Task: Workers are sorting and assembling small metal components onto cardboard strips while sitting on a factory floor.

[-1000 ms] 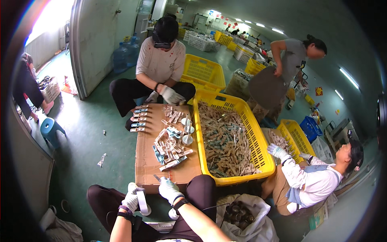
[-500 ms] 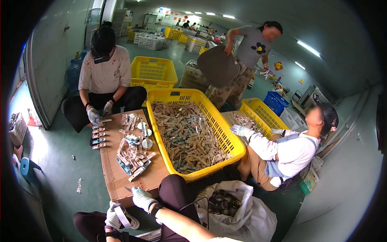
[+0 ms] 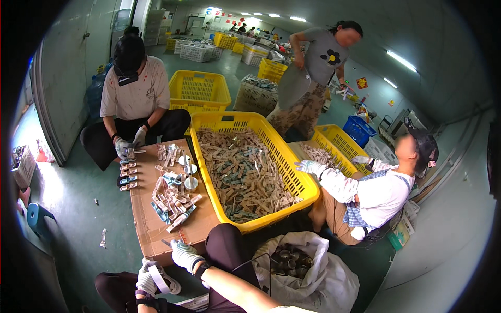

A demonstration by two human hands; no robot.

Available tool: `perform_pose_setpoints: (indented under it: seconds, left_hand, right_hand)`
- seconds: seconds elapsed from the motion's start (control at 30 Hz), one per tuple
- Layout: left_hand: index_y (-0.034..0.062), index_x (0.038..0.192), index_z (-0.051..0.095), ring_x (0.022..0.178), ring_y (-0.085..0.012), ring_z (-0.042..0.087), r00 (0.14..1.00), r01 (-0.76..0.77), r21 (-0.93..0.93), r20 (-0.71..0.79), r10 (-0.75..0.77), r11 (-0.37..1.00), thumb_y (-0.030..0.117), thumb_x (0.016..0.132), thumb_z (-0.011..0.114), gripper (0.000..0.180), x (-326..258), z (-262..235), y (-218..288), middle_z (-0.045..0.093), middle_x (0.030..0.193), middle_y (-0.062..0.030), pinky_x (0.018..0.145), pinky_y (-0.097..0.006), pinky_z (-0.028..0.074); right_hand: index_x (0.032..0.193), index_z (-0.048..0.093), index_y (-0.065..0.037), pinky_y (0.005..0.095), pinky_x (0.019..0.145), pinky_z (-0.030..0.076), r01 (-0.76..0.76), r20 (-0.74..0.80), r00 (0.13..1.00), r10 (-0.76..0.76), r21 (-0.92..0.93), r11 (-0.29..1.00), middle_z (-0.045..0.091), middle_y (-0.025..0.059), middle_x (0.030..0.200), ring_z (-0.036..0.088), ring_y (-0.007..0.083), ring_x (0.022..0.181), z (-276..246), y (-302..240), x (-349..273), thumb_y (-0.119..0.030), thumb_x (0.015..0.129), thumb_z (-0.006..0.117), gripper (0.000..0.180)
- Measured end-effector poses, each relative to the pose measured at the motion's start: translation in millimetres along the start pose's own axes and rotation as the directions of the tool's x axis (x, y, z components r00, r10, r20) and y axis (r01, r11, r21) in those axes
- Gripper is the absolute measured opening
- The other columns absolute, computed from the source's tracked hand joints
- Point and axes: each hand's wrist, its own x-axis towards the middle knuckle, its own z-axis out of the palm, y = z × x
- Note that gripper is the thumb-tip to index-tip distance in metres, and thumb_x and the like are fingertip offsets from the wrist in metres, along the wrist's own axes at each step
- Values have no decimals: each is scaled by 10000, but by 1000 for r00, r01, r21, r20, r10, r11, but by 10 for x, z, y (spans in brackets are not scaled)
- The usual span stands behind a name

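Note:
My left hand (image 3: 146, 277), in a striped white glove, is closed around a white ring-shaped band (image 3: 158, 278) low in the view. My right hand (image 3: 186, 255), gloved too, is closed at the near edge of a cardboard sheet (image 3: 151, 227). A thin greyish piece (image 3: 166, 243) pokes out at its fingertips; its kind does not show. Beyond it on the cardboard lies a loose pile of clothespins (image 3: 172, 201), pale and blue-green. White round-based pieces (image 3: 191, 183) stand behind the pile. Several clothespins (image 3: 128, 177) sit in a row along the left edge.
A yellow crate (image 3: 308, 201) full of clothespins stands right of the cardboard. A white sack (image 3: 334, 271) of dark round parts is near my right knee. One co-worker (image 3: 136, 88) sits across, another (image 3: 383, 193) at right; a third person (image 3: 321, 62) stands behind the crate.
The standing person has straightened, and the grey flat thing at their side has swung down and in. The right co-worker's hand has shifted slightly. My own hands stay nearly in place.

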Motion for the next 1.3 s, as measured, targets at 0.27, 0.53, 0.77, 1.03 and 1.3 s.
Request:
perform_pose_setpoints:
  seconds: [0.27, 0.53, 0.77, 1.03, 1.3]
  left_hand:
    - [51, 884, 634, 630, -171, 594, 994, 9, -55, 109, -3, 998, -55, 802, 668, 139, -28, -63, 0, 613, 736, -57, 576, -289, 511]
    - [129, 768, 607, 539, -196, 586, 1000, -18, 8, 26, 18, 1000, 132, 925, 507, 186, 18, -35, -31, 594, 640, -30, 513, -333, 502]
    - [113, 724, 577, 556, -225, 585, 1000, -6, 21, 7, 6, 1000, 187, 923, 478, 234, 172, -193, -112, 592, 632, -49, 567, -361, 503]
    - [115, 688, 562, 555, -230, 589, 998, 60, 3, 12, -60, 998, 213, 911, 472, 260, 151, -159, -92, 592, 615, -58, 578, -354, 505]
    - [49, 889, 627, 620, -166, 591, 996, -7, -11, 86, 8, 1000, -31, 833, 641, 99, -163, 167, 74, 611, 735, -55, 569, -286, 509]
  right_hand:
    - [1108, 550, -61, 485, 716, 542, -11, 22, 1000, 11, 10, 1000, 640, 203, 1042, 665, 381, 895, -192, -145, -86, -121, 887, 453, 249]
    - [1104, 548, -60, 496, 727, 538, -50, 60, 997, 47, 36, 998, 645, 196, 1032, 666, 385, 888, -219, -149, -85, -115, 886, 453, 244]
    - [1093, 549, -62, 495, 735, 536, -32, 30, 999, 31, 33, 999, 653, 196, 1013, 666, 384, 885, -183, -143, -57, -119, 886, 450, 236]
    - [1041, 567, -76, 487, 700, 537, -44, 21, 999, 43, 51, 998, 659, 190, 974, 665, 390, 854, -153, -115, -61, -133, 892, 445, 201]
    - [1044, 569, -81, 488, 669, 534, -50, 10, 999, 49, 48, 998, 655, 190, 941, 669, 380, 822, -110, -74, -53, -135, 887, 452, 203]
